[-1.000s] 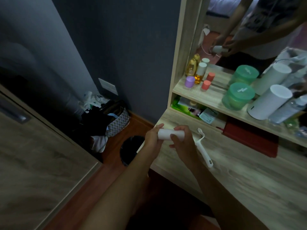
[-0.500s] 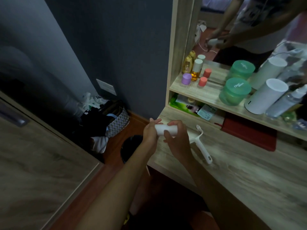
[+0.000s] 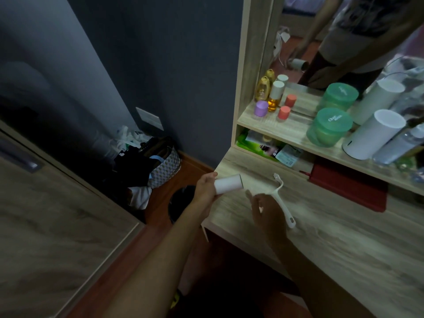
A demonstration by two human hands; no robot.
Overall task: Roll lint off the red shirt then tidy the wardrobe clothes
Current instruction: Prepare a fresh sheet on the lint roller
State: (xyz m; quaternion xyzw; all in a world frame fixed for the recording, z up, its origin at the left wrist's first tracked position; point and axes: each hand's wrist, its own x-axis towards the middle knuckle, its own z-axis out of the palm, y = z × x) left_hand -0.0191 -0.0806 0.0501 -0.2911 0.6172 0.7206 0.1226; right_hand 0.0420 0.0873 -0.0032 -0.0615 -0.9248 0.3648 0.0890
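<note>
Gripped end-on in the left hand, white lint roll held just over the dresser top edge, right hand loosely open and empty at its 4 o'clock, white roller handle laid flat just beside it.

The only wording to make out is on the lid of the nearer green tub, up on the shelf above and to the right of the left hand and the white roll it holds: white script starting "Char", the rest too blurred to read. The packets under the shelf carry print and a code patch, none of it legible.
</note>
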